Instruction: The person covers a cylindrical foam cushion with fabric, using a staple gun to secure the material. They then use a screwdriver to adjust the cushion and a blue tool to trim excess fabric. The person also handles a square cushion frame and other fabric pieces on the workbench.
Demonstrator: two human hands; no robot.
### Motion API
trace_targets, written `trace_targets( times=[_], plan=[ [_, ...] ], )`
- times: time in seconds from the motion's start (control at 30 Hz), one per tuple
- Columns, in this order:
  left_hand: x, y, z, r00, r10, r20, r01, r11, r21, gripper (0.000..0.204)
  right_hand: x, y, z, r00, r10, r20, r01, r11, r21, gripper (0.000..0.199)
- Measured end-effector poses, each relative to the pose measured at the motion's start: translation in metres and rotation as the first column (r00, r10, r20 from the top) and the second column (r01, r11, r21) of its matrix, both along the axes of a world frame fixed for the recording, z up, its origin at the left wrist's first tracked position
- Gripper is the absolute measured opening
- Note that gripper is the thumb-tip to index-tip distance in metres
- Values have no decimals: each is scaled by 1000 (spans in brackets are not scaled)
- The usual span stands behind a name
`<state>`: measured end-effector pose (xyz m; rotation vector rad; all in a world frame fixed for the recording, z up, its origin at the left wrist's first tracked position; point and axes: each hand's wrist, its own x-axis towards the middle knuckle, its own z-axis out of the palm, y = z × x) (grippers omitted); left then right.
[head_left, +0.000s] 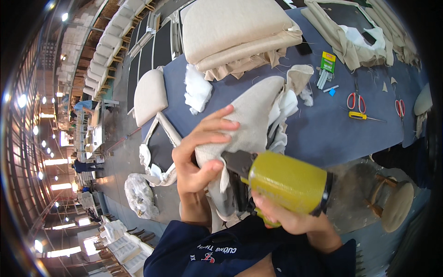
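My left hand [198,150] grips the near edge of a beige fabric-covered cushion panel [256,106], fingers spread over its face and thumb at the edge. White padding and loose fabric show along the panel's right side. In my right hand [290,218] is a yellow-green staple gun [288,182], held by its handle. Its dark nose meets the fabric edge close to my left thumb. The gun's body and my left hand hide part of the panel's lower end, and the trigger finger is not clearly seen.
On the blue-grey table [318,134] lie stacked beige cushions [235,27], white wadding [197,87], a green-yellow staple box [327,60], red-handled scissors [356,102], more scissors [399,108] and a yellow screwdriver [357,115]. A stool [398,206] stands right; a plastic bag [140,196] lies left.
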<state>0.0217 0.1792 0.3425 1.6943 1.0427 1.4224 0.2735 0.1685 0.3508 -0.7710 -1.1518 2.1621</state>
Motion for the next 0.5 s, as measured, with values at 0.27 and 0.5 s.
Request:
trace_targets(
  times=[0.27, 0.5],
  plan=[
    [-28, 5, -3, 1000, 13, -9, -13, 999, 30, 45, 76, 66, -66, 956, -117, 270, 96, 991, 90, 41],
    [-25, 9, -3, 989, -142, 38, 138, 987, 83, 39, 163, 151, -285, 313, -484, 818, -458, 677, 576, 81]
  ],
)
